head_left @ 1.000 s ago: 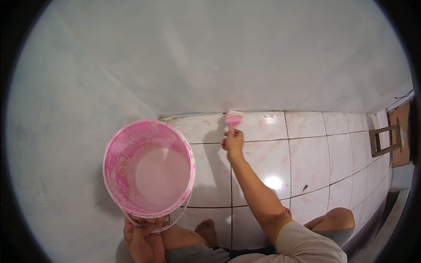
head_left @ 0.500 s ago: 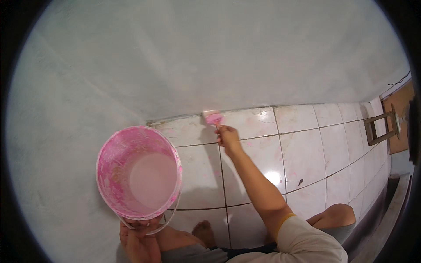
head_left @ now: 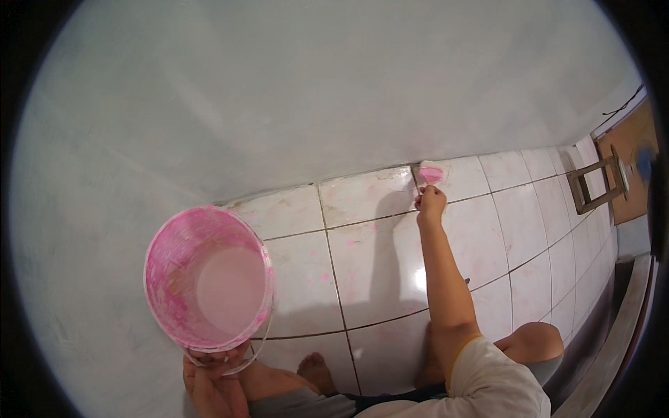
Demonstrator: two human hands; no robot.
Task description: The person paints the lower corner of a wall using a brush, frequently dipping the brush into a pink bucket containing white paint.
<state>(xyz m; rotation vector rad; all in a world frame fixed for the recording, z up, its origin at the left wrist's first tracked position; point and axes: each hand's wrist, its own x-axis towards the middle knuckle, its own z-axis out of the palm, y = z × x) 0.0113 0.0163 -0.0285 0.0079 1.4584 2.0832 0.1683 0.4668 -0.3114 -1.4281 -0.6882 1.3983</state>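
My left hand [head_left: 212,380] grips a pink-stained bucket [head_left: 164,279] from below at its near side, its wire handle hanging beside the fingers; pale, milky liquid lies in the bottom. My right hand [head_left: 431,200] has its fingers closed round the handle of a paintbrush [head_left: 431,174], whose pink-smeared, white-tipped bristles rest low at the junction of the pale wall [head_left: 390,83] and the white tiled floor [head_left: 366,265]. Pink specks dot the tiles under my stretched arm.
A wooden stool or frame [head_left: 589,202] stands at the right by a brown panel [head_left: 631,202], with a dark wire [head_left: 620,104] above. A ledge [head_left: 624,306] runs along the lower right. My knees and bare foot are at the bottom.
The brush in my right hand moved left, then swept right along the wall's foot, now further right than before. The bucket in my left hand sits slightly lower and further left in view.
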